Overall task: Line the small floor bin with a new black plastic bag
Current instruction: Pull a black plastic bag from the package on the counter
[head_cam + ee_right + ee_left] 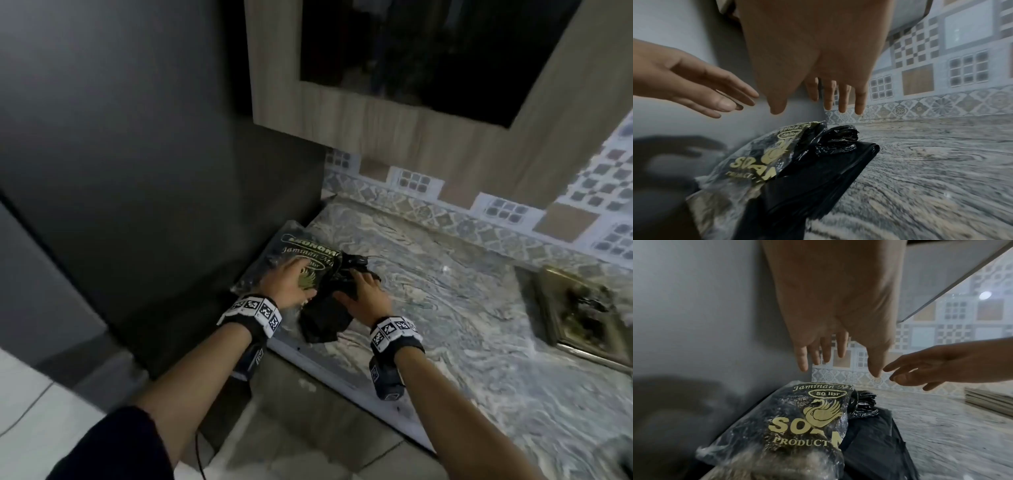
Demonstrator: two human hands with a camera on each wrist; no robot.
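A clear-wrapped pack of black bags (301, 253) with gold print lies at the left end of the marbled countertop (462, 308). A loose folded black bag (325, 318) sticks out of its near right side. My left hand (291, 277) hovers over the pack (797, 423), fingers straight and spread, holding nothing (840, 352). My right hand (363, 291) hovers over the black bag (818, 175), also open and empty (812, 97). Both wrist views show air between the fingertips and the plastic. No floor bin is in view.
A tall dark grey panel (137, 171) stands right against the pack's left side. A wooden wall cabinet (376, 130) hangs above, with patterned tiles (513, 209) behind the counter. A grimy metal-framed object (582, 308) lies at the right. Pale floor tiles (41, 411) show lower left.
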